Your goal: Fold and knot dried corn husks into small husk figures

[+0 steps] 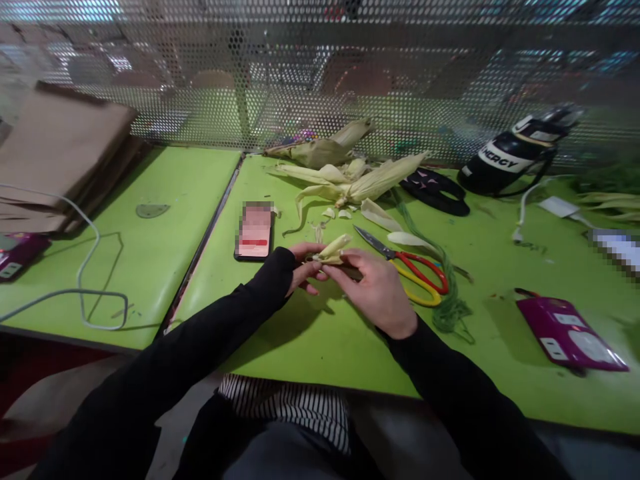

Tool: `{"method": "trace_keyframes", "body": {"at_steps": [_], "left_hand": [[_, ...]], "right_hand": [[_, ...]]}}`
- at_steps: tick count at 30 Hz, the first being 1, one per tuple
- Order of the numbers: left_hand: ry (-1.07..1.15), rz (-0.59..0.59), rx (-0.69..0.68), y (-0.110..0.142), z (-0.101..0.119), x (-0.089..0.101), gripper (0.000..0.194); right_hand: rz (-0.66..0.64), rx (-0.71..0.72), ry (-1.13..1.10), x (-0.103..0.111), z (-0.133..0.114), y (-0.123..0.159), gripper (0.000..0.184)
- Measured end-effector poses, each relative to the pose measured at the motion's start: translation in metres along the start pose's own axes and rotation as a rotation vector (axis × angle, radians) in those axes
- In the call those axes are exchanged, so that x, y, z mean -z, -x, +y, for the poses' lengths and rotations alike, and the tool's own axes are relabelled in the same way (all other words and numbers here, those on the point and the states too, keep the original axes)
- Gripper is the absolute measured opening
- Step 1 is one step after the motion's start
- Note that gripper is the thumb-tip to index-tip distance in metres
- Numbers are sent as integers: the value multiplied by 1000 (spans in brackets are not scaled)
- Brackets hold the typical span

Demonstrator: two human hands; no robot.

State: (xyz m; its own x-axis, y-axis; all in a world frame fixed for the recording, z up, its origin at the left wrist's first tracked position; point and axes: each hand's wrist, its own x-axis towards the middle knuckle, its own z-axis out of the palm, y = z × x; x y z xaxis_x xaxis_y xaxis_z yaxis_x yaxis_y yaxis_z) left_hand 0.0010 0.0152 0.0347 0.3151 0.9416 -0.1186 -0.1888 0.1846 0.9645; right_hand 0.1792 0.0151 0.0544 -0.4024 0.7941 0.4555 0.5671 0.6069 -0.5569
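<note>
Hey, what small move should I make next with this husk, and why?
Perhaps press down the raised end of the husk with your right hand while your left hand steadies it: fingers of both hands are on it, and a pale end sticks up between them.

The table point(310, 353) is viewed from the wearer's head, forward and down; the left hand point(303, 270) and right hand point(377, 287) are framed near the centre at close range, the lap point(290, 403) is caught below, and the mesh point(300, 73) is seen beyond.

held husk piece point(335, 248) partly hidden
</note>
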Motion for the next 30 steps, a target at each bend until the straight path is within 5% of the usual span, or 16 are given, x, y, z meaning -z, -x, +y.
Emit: {"method": "trace_keyframes", "body": {"at_steps": [8, 15, 23, 30], "left_hand": [[173, 148, 132, -6, -3, -6, 19], [166, 86, 134, -3, -6, -13, 32], [107, 3, -49, 3, -14, -13, 41], [133, 50, 34, 6, -5, -16, 28]], "right_hand": [[-20, 158, -29, 6, 0, -1, 4], [84, 14, -57, -8, -3, 5, 11], [163, 84, 68, -8, -8, 5, 3], [132, 151, -8, -3, -4, 1, 11]]}}
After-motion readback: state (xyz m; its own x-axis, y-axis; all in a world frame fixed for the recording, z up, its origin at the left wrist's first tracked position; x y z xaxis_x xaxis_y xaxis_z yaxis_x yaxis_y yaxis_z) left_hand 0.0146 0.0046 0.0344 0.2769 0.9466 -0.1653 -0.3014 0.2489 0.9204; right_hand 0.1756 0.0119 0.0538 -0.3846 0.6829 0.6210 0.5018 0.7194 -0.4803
